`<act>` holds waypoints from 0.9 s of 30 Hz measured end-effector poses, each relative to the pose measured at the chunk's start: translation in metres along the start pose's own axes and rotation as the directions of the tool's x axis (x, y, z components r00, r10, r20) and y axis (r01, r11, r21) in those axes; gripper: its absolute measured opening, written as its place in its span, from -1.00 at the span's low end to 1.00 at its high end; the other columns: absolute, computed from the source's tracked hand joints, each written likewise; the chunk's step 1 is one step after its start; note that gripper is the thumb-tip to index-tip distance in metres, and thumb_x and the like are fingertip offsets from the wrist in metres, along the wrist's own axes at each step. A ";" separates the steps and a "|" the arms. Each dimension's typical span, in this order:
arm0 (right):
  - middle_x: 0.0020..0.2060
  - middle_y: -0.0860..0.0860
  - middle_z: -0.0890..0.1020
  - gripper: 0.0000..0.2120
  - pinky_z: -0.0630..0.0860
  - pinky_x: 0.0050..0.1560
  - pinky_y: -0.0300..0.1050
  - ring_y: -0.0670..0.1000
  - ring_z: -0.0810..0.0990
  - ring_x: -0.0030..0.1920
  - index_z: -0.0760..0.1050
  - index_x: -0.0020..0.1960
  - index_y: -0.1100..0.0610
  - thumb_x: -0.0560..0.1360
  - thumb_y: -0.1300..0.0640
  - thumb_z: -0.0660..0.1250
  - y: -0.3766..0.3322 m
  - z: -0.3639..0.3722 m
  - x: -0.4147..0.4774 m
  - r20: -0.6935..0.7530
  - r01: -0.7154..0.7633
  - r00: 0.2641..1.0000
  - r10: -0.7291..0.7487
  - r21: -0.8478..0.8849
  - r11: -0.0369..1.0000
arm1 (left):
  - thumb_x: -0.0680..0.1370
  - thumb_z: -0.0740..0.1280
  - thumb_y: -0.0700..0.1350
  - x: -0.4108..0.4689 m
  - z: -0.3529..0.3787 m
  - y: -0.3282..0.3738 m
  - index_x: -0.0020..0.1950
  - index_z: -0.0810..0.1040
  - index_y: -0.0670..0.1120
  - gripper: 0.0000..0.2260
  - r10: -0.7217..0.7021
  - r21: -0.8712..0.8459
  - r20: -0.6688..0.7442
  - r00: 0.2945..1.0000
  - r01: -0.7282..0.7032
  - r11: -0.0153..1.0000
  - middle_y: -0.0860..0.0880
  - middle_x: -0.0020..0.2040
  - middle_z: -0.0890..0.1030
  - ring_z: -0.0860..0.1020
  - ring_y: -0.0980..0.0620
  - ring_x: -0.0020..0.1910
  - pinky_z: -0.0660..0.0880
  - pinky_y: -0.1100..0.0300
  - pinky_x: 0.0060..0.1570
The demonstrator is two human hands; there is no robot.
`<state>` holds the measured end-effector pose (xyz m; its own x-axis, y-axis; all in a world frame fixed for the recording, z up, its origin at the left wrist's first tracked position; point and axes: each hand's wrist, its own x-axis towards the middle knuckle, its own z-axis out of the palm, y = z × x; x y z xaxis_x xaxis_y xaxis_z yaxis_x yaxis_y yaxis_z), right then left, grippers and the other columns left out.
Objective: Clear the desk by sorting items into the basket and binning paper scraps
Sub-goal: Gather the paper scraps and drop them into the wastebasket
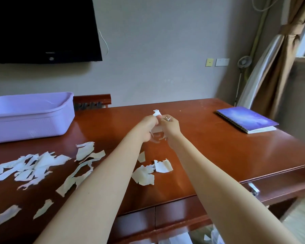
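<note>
Head view shows my left hand (148, 128) and right hand (171, 128) together over the worktop (209, 147), fingers (163, 121) of both pinching a paper wad (156, 113). Loose scraps (144, 175) lie nearer me than my fingers, the basket (30, 118) well left of them. I should squeeze the paper wad tight so nothing drops before binning it

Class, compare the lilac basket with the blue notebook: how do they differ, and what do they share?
The lilac basket is a deep, open tub on the left; the blue notebook lies flat and closed on the right. The basket is bulky, the notebook thin and spiral-bound. Both sit on the desk, untouched.
</note>
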<state>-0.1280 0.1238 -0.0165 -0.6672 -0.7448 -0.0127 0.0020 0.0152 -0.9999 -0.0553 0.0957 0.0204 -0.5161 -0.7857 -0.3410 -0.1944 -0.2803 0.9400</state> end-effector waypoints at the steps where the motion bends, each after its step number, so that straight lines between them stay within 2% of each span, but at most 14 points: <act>1: -0.31 0.05 0.54 -0.78 0.35 -0.56 -0.29 0.05 0.51 -0.30 0.44 -0.27 0.00 0.56 0.09 0.26 0.000 -0.008 -0.001 -0.017 -0.007 1.000 0.008 0.032 0.999 | 0.58 0.05 -0.35 -0.001 0.007 -0.001 0.00 0.39 -0.18 -0.84 0.000 -0.050 0.036 0.999 0.002 0.999 -0.15 -0.19 0.41 0.47 -0.12 -0.23 0.47 -0.14 0.09; 4: -0.36 0.04 0.51 -0.78 0.33 -0.50 -0.31 0.02 0.47 -0.38 0.43 -0.28 0.03 0.55 0.14 0.25 0.000 -0.033 -0.002 -0.066 -0.003 0.998 0.009 0.083 0.997 | 0.53 0.01 -0.36 -0.001 0.033 -0.004 -0.02 0.41 -0.14 -0.77 0.004 -0.171 0.103 0.995 0.013 0.985 -0.17 -0.14 0.45 0.45 -0.12 -0.27 0.48 -0.09 -0.11; 7: -0.38 0.02 0.50 -0.76 0.27 -0.46 -0.29 0.01 0.44 -0.38 0.40 -0.30 0.03 0.54 0.17 0.23 0.002 -0.060 -0.001 -0.146 -0.008 0.989 0.027 0.129 0.992 | 0.52 0.04 -0.30 -0.001 0.065 -0.007 -0.10 0.43 -0.13 -0.80 -0.011 -0.234 0.137 0.991 0.043 0.971 -0.15 -0.15 0.46 0.44 -0.09 -0.26 0.42 -0.05 0.00; 10: -0.38 -0.03 0.47 -0.77 0.24 -0.44 -0.27 -0.01 0.43 -0.35 0.40 -0.31 0.03 0.52 0.14 0.22 0.003 -0.089 -0.005 -0.247 -0.007 0.968 0.036 0.116 0.993 | 0.53 0.11 -0.17 -0.002 0.097 -0.010 -0.19 0.42 -0.10 -0.85 -0.027 -0.229 0.197 0.980 0.073 0.971 -0.11 -0.22 0.47 0.44 -0.06 -0.25 0.40 0.06 -0.11; 13: -0.44 -0.05 0.42 -0.75 0.20 -0.44 -0.28 -0.04 0.38 -0.40 0.34 -0.38 0.05 0.47 0.20 0.19 0.003 -0.122 -0.010 -0.358 0.004 0.933 0.038 0.116 0.993 | 0.52 0.12 -0.07 -0.002 0.135 -0.013 -0.23 0.42 -0.10 -0.81 -0.041 -0.206 0.251 0.967 0.095 0.974 -0.08 -0.27 0.48 0.45 -0.05 -0.29 0.39 0.10 -0.22; 18: -0.41 -0.03 0.45 -0.69 0.31 -0.28 -0.20 0.07 0.43 -0.26 0.33 -0.42 0.06 0.50 0.13 0.16 0.012 -0.181 -0.024 -0.522 0.007 0.851 0.061 0.127 0.992 | 0.57 0.05 0.05 -0.015 0.199 -0.026 -0.24 0.41 -0.09 -0.69 -0.087 -0.181 0.341 0.936 0.156 0.971 -0.08 -0.29 0.47 0.43 -0.05 -0.31 0.37 0.11 -0.26; 21: -0.34 0.00 0.52 -0.69 0.43 -0.11 -0.08 0.09 0.50 -0.16 0.39 -0.42 0.06 0.50 0.09 0.18 0.016 -0.212 -0.037 -0.602 -0.006 0.795 0.083 0.128 0.992 | 0.56 0.07 0.02 -0.026 0.233 -0.037 -0.26 0.42 -0.07 -0.71 -0.111 -0.169 0.387 0.915 0.189 0.967 -0.05 -0.29 0.49 0.45 -0.03 -0.32 0.37 0.14 -0.27; 24: -0.39 -0.06 0.52 -0.69 0.49 -0.01 -0.10 0.06 0.54 -0.14 0.44 -0.41 0.07 0.50 0.08 0.19 0.019 -0.240 -0.056 -0.681 -0.014 0.720 0.133 0.177 0.984 | 0.56 0.10 -0.01 -0.043 0.263 -0.052 -0.28 0.43 -0.06 -0.73 -0.129 -0.172 0.444 0.887 0.225 0.959 -0.02 -0.30 0.50 0.46 -0.01 -0.32 0.38 0.19 -0.28; 27: -0.39 -0.09 0.50 -0.65 0.48 0.07 -0.09 0.05 0.52 -0.11 0.43 -0.41 0.04 0.54 0.05 0.16 0.020 -0.267 -0.077 -0.736 -0.007 0.658 0.158 0.204 0.979 | 0.56 0.11 -0.01 -0.055 0.293 -0.065 -0.23 0.46 -0.10 -0.73 -0.134 -0.182 0.505 0.852 0.257 0.949 -0.06 -0.24 0.52 0.52 -0.05 -0.17 0.42 0.16 -0.19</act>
<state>-0.2755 0.3591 -0.0332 -0.9870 0.0036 -0.1605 0.1590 -0.1157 -0.9805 -0.2588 0.3180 -0.0241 -0.8354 -0.3534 -0.4209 -0.1657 -0.5683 0.8060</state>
